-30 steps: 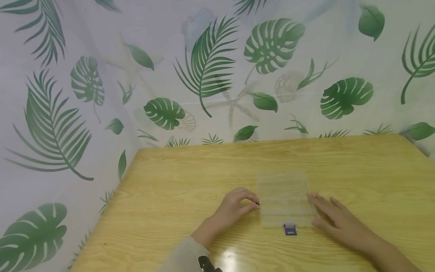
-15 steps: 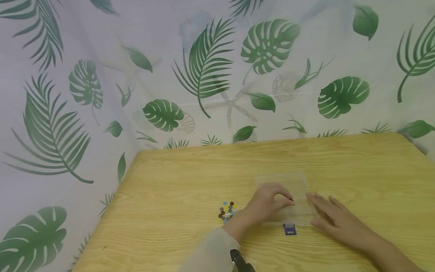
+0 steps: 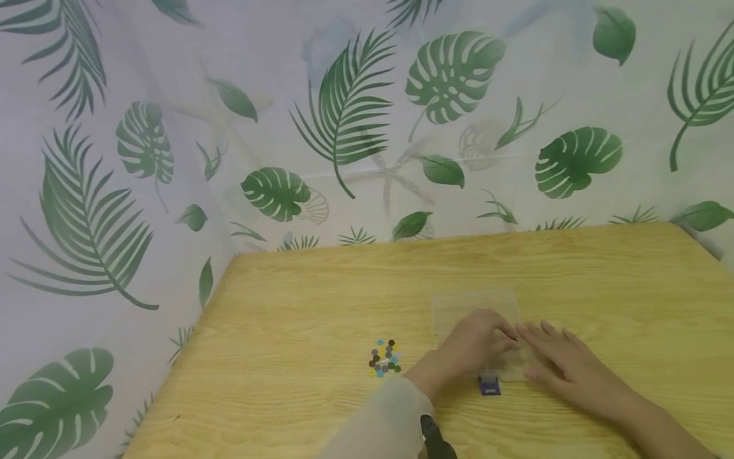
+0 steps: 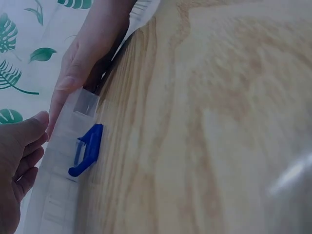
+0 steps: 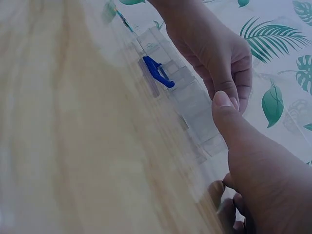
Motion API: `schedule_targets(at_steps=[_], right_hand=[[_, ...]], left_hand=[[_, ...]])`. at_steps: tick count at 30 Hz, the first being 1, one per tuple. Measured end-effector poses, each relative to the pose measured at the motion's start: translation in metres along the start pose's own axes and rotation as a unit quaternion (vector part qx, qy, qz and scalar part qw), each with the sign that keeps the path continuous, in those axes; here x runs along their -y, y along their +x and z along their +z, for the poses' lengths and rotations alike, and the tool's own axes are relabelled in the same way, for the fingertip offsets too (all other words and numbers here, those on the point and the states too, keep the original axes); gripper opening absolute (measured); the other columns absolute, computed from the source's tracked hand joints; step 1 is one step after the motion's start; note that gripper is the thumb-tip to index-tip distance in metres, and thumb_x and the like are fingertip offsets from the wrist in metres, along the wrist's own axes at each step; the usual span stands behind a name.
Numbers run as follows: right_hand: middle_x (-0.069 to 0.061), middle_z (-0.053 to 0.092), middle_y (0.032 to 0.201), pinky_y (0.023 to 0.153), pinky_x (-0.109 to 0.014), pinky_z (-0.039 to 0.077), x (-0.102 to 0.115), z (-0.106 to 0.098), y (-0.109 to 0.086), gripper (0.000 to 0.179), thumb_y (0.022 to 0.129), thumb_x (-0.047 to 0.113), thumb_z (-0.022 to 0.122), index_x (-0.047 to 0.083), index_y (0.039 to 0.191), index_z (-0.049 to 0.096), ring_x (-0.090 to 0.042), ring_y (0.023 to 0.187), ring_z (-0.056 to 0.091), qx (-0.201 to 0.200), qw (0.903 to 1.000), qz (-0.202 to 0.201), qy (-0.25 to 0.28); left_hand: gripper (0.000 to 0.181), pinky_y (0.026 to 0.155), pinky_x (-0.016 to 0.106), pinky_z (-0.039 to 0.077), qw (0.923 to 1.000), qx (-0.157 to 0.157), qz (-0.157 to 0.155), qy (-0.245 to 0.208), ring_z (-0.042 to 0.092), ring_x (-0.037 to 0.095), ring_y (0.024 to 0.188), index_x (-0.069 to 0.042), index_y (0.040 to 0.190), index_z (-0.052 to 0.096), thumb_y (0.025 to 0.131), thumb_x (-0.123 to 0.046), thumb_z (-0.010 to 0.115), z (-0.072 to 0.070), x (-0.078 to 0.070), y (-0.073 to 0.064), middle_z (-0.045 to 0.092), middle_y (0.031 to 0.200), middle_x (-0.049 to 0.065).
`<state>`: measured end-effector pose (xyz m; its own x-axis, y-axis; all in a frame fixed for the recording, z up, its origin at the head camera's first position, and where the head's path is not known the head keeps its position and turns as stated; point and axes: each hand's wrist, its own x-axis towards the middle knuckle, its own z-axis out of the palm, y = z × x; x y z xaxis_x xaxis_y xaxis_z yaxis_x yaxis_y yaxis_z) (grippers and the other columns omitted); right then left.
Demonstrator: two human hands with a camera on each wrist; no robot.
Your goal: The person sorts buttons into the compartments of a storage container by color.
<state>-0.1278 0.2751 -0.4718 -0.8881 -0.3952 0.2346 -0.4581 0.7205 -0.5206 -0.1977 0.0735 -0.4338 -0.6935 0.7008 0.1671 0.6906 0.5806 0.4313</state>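
Note:
A clear plastic box (image 3: 467, 306) with inner dividers and a blue latch (image 3: 490, 386) at its front lies on the wooden table. My left hand (image 3: 478, 341) reaches over the box to its right side, thumb and forefinger pinching a small dark disc (image 3: 515, 339), button-like, mostly hidden by the fingertips. Along the box's right edge rests my right hand (image 3: 573, 366), fingers nearly straight and close to the left fingertips. In the right wrist view the box's compartments (image 5: 192, 105) show below the left hand (image 5: 219, 63); the right thumb (image 5: 224, 100) overlaps its fingertips.
Several small round discs (image 3: 384, 360) in brown, grey, yellow, blue and green lie in a loose cluster left of the box. The wooden table (image 3: 275, 382) meets a leaf-print cloth (image 3: 367, 159) at the back and left.
My left hand has moved right, from the box's left edge across to its right side, still pinching the dark disc. The disc cluster has come into sight. My right hand stays at the right edge.

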Motion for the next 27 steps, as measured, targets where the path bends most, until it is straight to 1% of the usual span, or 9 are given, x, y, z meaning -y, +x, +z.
schedule_targets(at_steps=[1,2,4,9,13,16,20,23,27], right_hand=[[-0.024,0.035,0.147,0.115,-0.046,-0.005,0.000,0.000,0.000,0.063,0.094,0.025,0.058,0.020,0.150,0.028,-0.049,0.137,0.020,0.004,1.0000,0.005,0.000],[-0.026,0.033,0.147,0.114,-0.050,-0.006,0.000,-0.001,-0.001,0.063,0.094,0.026,0.057,0.021,0.150,0.028,-0.051,0.136,0.019,0.008,0.9999,0.009,-0.002],[-0.028,0.031,0.146,0.114,-0.052,-0.006,0.000,-0.001,-0.001,0.063,0.095,0.027,0.057,0.022,0.150,0.028,-0.052,0.135,0.019,0.009,0.9998,0.014,-0.006],[-0.029,0.032,0.146,0.114,-0.051,-0.005,-0.001,-0.001,0.000,0.063,0.094,0.027,0.057,0.021,0.150,0.029,-0.053,0.135,0.021,0.007,0.9998,0.014,-0.010],[-0.029,0.032,0.146,0.114,-0.050,-0.005,-0.001,-0.001,0.000,0.063,0.094,0.027,0.058,0.021,0.150,0.029,-0.053,0.134,0.022,0.006,0.9998,0.012,-0.012],[-0.030,0.032,0.146,0.114,-0.051,-0.006,0.000,-0.001,0.000,0.063,0.094,0.027,0.057,0.021,0.150,0.029,-0.054,0.134,0.022,0.005,0.9999,0.012,-0.010],[-0.031,0.031,0.145,0.113,-0.053,-0.005,0.000,-0.002,0.000,0.063,0.094,0.027,0.057,0.021,0.150,0.028,-0.054,0.133,0.021,0.006,0.9999,0.013,-0.009],[-0.030,0.032,0.145,0.113,-0.055,-0.004,0.001,-0.002,0.000,0.063,0.094,0.027,0.057,0.021,0.150,0.028,-0.054,0.133,0.022,0.007,0.9998,0.013,-0.010],[-0.029,0.033,0.145,0.111,-0.059,-0.003,0.002,-0.002,0.002,0.063,0.094,0.026,0.058,0.019,0.149,0.030,-0.056,0.132,0.023,0.005,0.9999,0.008,-0.009]], left_hand=[[0.017,0.084,0.006,0.038,1.0000,0.000,0.001,0.005,0.055,-0.002,0.096,-0.019,0.096,0.072,0.089,-0.033,0.064,0.002,0.000,0.000,0.066,0.096,-0.014],[0.017,0.083,0.005,0.038,1.0000,0.001,-0.002,0.007,0.055,-0.002,0.095,-0.020,0.096,0.072,0.089,-0.033,0.064,0.004,-0.001,0.001,0.066,0.096,-0.014],[0.017,0.082,0.005,0.038,1.0000,0.004,-0.007,0.004,0.053,-0.003,0.095,-0.020,0.096,0.072,0.089,-0.033,0.064,0.006,-0.001,0.001,0.065,0.096,-0.015],[0.017,0.081,0.004,0.037,0.9999,0.001,-0.010,0.002,0.053,-0.004,0.094,-0.021,0.097,0.072,0.089,-0.034,0.064,0.009,0.001,0.001,0.065,0.096,-0.015],[0.022,0.084,0.005,0.037,0.9999,-0.008,-0.009,0.004,0.054,-0.003,0.096,-0.021,0.101,0.071,0.090,-0.038,0.062,0.008,0.003,-0.002,0.065,0.099,-0.015],[0.024,0.086,0.006,0.037,0.9988,-0.042,0.024,0.011,0.056,-0.001,0.096,-0.021,0.102,0.071,0.089,-0.039,0.063,0.005,0.006,-0.005,0.066,0.099,-0.014],[0.022,0.084,0.004,0.037,0.9908,-0.101,0.086,0.028,0.056,0.000,0.091,-0.020,0.098,0.073,0.085,-0.037,0.068,-0.001,0.013,-0.012,0.066,0.095,-0.012],[0.022,0.082,0.004,0.036,0.9866,-0.123,0.106,0.018,0.054,0.002,0.087,-0.018,0.094,0.074,0.081,-0.035,0.073,-0.006,0.019,-0.019,0.063,0.092,-0.009],[0.021,0.080,0.009,0.036,0.9835,-0.137,0.119,-0.006,0.052,0.008,0.084,-0.016,0.090,0.074,0.075,-0.032,0.079,-0.015,0.027,-0.031,0.058,0.087,-0.005]])
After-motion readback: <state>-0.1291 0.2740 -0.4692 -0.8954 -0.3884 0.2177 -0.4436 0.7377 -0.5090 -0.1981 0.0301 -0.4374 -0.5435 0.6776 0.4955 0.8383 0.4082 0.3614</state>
